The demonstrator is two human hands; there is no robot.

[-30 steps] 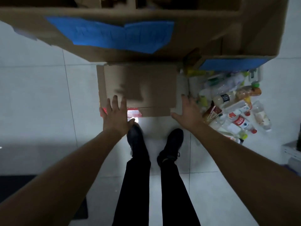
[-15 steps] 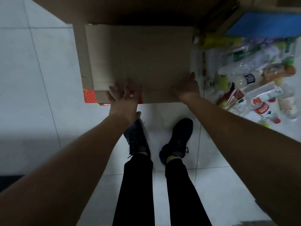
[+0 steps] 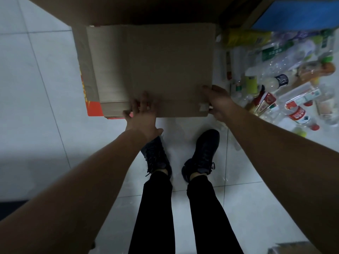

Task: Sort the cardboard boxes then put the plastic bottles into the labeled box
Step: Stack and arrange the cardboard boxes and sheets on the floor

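A flattened brown cardboard box (image 3: pixel 165 70) lies on the floor ahead of my feet, on top of other flat cardboard with a red printed edge (image 3: pixel 93 109). My left hand (image 3: pixel 143 114) presses on its near edge with fingers spread. My right hand (image 3: pixel 218 101) grips its near right corner beside a strip of white tape. A pile of plastic bottles (image 3: pixel 286 85) lies on the floor to the right. A box with a blue label (image 3: pixel 297 13) stands at the top right.
A big cardboard box (image 3: pixel 128 10) stands just behind the flat stack. My two black shoes (image 3: pixel 201 153) stand on the white tile floor right before the cardboard. Another cardboard corner (image 3: pixel 293 248) shows at the bottom right.
I have leaned in closer and both hands have reached the flat cardboard's near edge. My right hand has closed on its near right corner.
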